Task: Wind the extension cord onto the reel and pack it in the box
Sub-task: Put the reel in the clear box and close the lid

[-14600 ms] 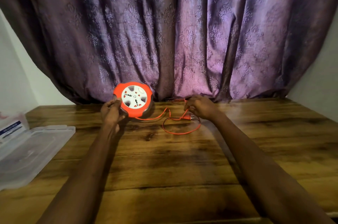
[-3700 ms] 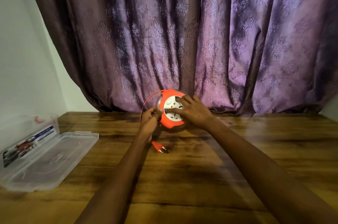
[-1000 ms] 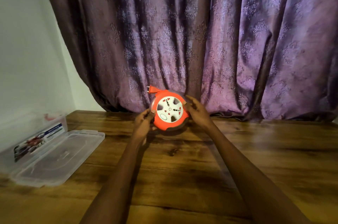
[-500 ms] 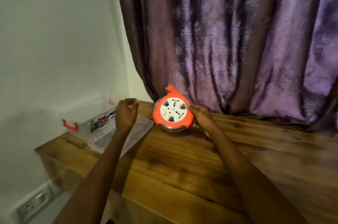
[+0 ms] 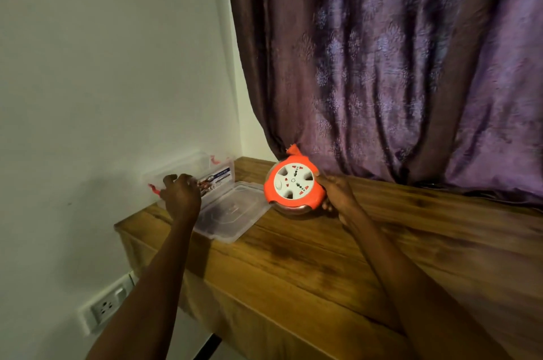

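The orange cord reel (image 5: 292, 188) with its white socket face stands tilted on the wooden table (image 5: 367, 257), the cord wound in and the orange plug (image 5: 293, 150) sticking up at its top. My right hand (image 5: 335, 193) grips the reel's right edge. A clear plastic box (image 5: 205, 171) with red latches sits against the wall at the table's left end, its open lid (image 5: 235, 213) lying flat in front of it. My left hand (image 5: 180, 196) is at the box's near rim with fingers curled; whether it grips the rim I cannot tell.
A purple patterned curtain (image 5: 396, 66) hangs behind the table. A white wall (image 5: 102, 66) stands on the left, with a wall socket (image 5: 107, 305) below table height. The table's left corner (image 5: 123, 227) lies just under my left arm.
The view has swung left. My left hand let go of the reel and moved left to the box. My right hand keeps hold of the reel.
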A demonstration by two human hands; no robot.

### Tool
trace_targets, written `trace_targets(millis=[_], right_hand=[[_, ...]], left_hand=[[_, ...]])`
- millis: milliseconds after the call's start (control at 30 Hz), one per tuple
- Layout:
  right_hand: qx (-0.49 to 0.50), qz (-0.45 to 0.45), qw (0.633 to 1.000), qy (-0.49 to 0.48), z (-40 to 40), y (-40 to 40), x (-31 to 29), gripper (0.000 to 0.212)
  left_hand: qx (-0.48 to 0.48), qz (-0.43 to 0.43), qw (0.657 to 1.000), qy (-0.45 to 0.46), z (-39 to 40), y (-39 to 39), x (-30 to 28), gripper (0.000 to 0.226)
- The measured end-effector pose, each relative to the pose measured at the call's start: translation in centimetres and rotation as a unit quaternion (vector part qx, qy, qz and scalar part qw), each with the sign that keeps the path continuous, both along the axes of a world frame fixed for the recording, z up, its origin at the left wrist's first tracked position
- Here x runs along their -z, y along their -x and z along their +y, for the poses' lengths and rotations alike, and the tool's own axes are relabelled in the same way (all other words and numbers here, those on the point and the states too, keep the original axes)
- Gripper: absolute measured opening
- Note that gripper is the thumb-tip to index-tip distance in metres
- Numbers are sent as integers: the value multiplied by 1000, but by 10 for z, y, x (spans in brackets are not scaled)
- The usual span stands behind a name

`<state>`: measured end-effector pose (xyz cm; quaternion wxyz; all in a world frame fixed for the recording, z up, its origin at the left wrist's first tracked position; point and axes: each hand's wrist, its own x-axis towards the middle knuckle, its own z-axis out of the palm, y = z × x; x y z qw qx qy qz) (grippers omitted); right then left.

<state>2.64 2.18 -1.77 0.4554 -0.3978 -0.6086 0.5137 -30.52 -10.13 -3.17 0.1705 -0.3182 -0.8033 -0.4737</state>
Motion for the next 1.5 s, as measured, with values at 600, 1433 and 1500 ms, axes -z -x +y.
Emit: trace_targets(millis=[600,1433,1500], right_hand=[[146,180,968,-98,6,-125,-73,23],[182,-308,918,-172,21,-290,-54,36],[166,-387,891,-172,22,-284,-59,30]], left_hand=[[404,65,906,-109,113,-165,-42,15],[621,-71,779,-43,136,-352,3,29],[589,-62,805,-32,137,-351,4,51]])
